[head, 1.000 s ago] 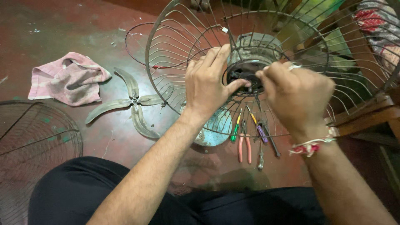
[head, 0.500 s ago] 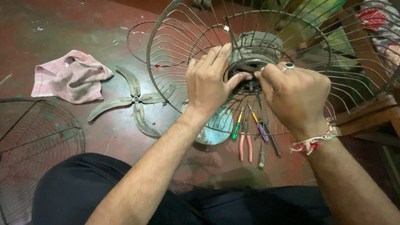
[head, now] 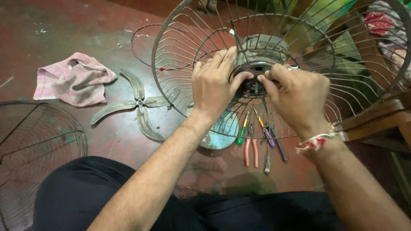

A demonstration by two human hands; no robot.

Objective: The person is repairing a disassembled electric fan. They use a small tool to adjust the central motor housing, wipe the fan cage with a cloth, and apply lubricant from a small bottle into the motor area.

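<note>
Fan guard (head: 188, 64), wire, rusted, dish-shaped: we log it standing on edge at the centre and upper right of the view, its hollow side turned toward us. Its axis runs away from us, toward 12 o'clock, through the hub.

Hub and motor housing (head: 261, 53), grey metal, round: we find it at the guard's centre, behind the wires.

Left hand (head: 214, 85): fingers curled over the inner ring at 9 o'clock of the hub, thumb pressed toward the hub's dark centre. We note it grasping the ring.

Right hand (head: 297, 94): at 3 o'clock of the hub, fingertips pinched on a small part at the centre; we cannot tell what part. A ring is on one finger, a red and white thread band (head: 314, 142) at the wrist.

Hand tools (head: 259, 139): at 6 o'clock of the hub, on the red floor (head: 85, 25), seen through the wires. We count a green-handled screwdriver, pink-handled pliers, a purple-handled tool and darker ones, long axes running roughly 12 to 6.

Fan blade (head: 137, 105), three-lobed, grey: flat on the floor at 9 o'clock of the guard.

Pink cloth (head: 72, 79), crumpled: at 9 o'clock of the blade.

Second wire guard (head: 38, 145): lying at the lower left edge.

We see no packages, labels or signs that can be made out.
</note>
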